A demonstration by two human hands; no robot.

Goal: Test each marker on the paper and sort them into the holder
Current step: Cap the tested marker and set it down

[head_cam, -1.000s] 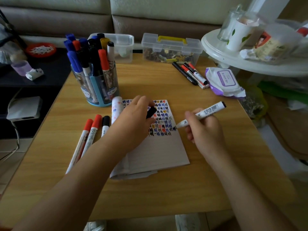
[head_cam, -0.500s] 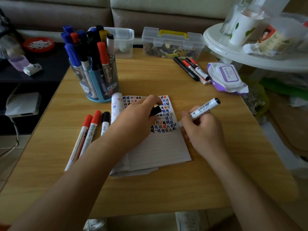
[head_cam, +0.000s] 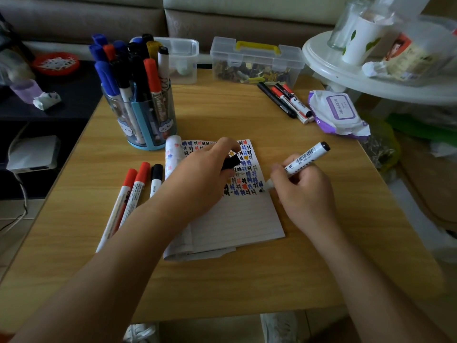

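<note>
The right hand (head_cam: 304, 191) grips an uncapped white marker (head_cam: 300, 161), its fingers (head_cam: 293, 178) curled round the barrel. The barrel carries a barcode label, and its black end points up and away from the person. The marker's tip touches the notepad (head_cam: 237, 219) at the right edge of the top sheet, at the end of the lowest row of small marks. These marks, in black, blue, red and orange, cover the upper part of the page; the lower part is ruled and bare.

The left hand (head_cam: 197, 179) rests on the notepad's left half, finger and thumb pinching a black cap (head_cam: 231, 162) above the marks. The notepad lies flat on the wooden tabletop (head_cam: 222, 280), with other sheets rolled over at its upper left corner.

Just beyond that corner stands the marker holder (head_cam: 148, 125), a clear and blue cup packed with upright markers capped in blue, black, red and yellow. Just left of the notepad lie two red-capped markers (head_cam: 136, 191) and a black-capped marker (head_cam: 156, 179), side by side.

Well beyond the notepad's upper right corner a cluster of capped markers (head_cam: 289, 97) in black and red lies just beside a purple and white pack of wet wipes (head_cam: 338, 112). Farther beyond the notepad stand a clear box (head_cam: 257, 60) with a yellow handle and a clear tub (head_cam: 183, 60).
</note>
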